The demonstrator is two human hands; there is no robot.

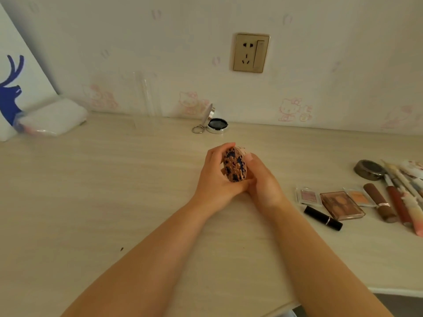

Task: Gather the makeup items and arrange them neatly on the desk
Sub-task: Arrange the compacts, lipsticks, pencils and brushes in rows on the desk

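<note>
- At the far left of the frame, a white panel with a blue deer print (11, 92) is leaning against the wall, and a clear-wrapped white packet (51, 117) is lying at its foot on the desk (114, 202).
- Toward the upper middle, an open round silver compact (216, 124) with a key ring is sitting near the wall, below the gold wall socket (250, 53); it looks ungathered so far.
- In the centre, the left hand (214, 181) is curling its fingers around a patterned oval compact (234, 165), held on edge just above the desk.
- Just to its right, the right hand (263, 179) is closing on the same compact from the other side, thumb up at its top rim; both hands are wrapped tight on it.
- To do this step well, it would be wise to be pressing the case fully shut, then carrying it flat toward the group at the right.
- At the right edge, the gathered items are lying close together: small blush pans (307, 196), a brown eyeshadow palette (341, 205), a black lipstick (322, 218), a brown tube (380, 202), a dark round tin (369, 169) and several pencils (402, 179).
- A free patch beside the blush pans seems the neatest spot.
</note>
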